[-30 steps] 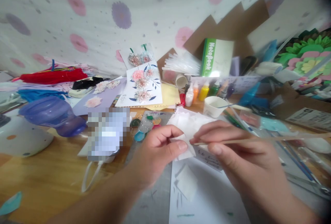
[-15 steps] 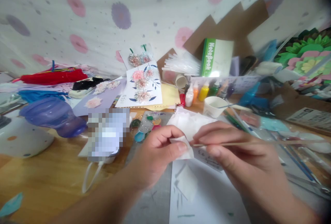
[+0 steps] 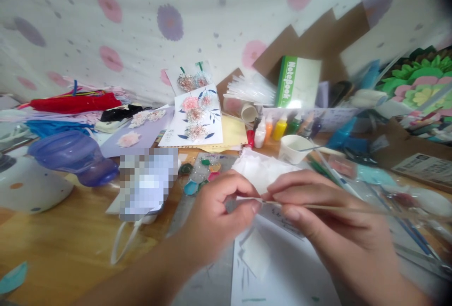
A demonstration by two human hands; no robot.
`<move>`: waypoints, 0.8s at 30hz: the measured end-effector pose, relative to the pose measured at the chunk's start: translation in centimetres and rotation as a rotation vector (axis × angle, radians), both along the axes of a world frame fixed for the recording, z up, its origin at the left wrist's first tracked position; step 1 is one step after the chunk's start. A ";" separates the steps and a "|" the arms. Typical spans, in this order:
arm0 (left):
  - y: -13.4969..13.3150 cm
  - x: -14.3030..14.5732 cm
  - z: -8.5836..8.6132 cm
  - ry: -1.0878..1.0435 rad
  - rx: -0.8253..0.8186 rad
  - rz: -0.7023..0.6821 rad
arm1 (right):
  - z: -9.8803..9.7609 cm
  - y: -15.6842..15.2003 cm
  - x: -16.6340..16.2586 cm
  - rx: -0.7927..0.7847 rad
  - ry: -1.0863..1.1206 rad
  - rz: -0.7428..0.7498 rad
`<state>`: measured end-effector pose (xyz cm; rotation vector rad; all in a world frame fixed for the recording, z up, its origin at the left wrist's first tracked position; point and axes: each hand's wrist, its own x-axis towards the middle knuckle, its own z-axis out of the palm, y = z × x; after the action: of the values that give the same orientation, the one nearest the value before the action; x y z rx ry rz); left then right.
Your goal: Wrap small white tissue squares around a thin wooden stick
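Observation:
My left hand [image 3: 215,216] and my right hand [image 3: 328,221] meet low in the middle, fingertips almost touching. My right hand pinches a thin wooden stick [image 3: 353,209] that runs off to the right. My left thumb and fingers are pinched at the stick's tip; the small white paper piece seen earlier is hidden in them or no longer shows. Just behind the hands lies crumpled white tissue paper [image 3: 261,169]. Under the hands is a white sheet [image 3: 282,273] on a grey cutting mat [image 3: 208,287].
A white cup [image 3: 294,148] and small paint bottles [image 3: 271,129] stand behind. A flower card [image 3: 197,117], green notebook box [image 3: 296,82], purple lid [image 3: 70,155], paint palette [image 3: 201,174] and brushes [image 3: 406,226] crowd the wooden table [image 3: 60,245].
The white paper piece between my left fingers has disappeared from view. Both hands have dropped slightly and the stick has tilted lower at its right end.

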<state>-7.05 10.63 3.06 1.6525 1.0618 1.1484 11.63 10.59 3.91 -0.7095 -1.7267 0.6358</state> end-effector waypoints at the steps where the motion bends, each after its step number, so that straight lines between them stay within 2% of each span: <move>1: 0.0 -0.1 -0.1 -0.049 -0.044 -0.032 | 0.0 0.0 0.0 0.006 -0.001 -0.007; 5: 0.0 -0.3 -0.8 -0.292 -0.228 -0.158 | 0.0 0.0 0.1 0.011 0.005 0.006; 8: -0.2 -0.4 -1.2 -0.426 -0.273 -0.217 | 0.1 0.0 0.3 0.003 -0.001 0.070; 14: -0.2 -0.4 -1.1 -0.472 -0.264 -0.237 | -0.3 0.3 0.6 -0.061 0.132 0.093; 24: -0.1 -0.3 -1.1 -0.517 -0.357 -0.287 | 0.0 0.2 0.2 -0.070 0.130 0.151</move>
<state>-7.37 10.54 1.99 1.1003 0.6274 1.0433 11.83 10.79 3.94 -0.5758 -1.6544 0.8322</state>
